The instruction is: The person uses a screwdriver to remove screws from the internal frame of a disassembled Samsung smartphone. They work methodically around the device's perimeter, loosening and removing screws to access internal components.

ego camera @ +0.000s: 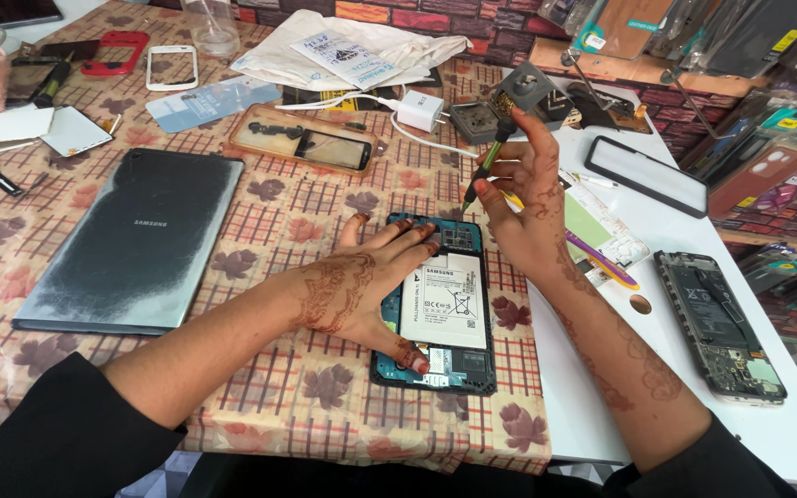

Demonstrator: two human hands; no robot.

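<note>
An opened phone (445,304) lies face down on the patterned tablecloth, its back off, showing a white battery (446,302) and a teal frame. My left hand (362,281) lies flat on the phone's left side, fingers spread over the top edge and thumb at the bottom. My right hand (526,198) holds a slim green-handled screwdriver (486,166) upright, tip pointing down just above the phone's top right corner.
A dark tablet back cover (136,240) lies at left. A brown tray with a phone part (304,138), a white charger (420,111), a cloth bag (343,46), a black screen (648,175) and another opened phone (719,323) at right surround the work area.
</note>
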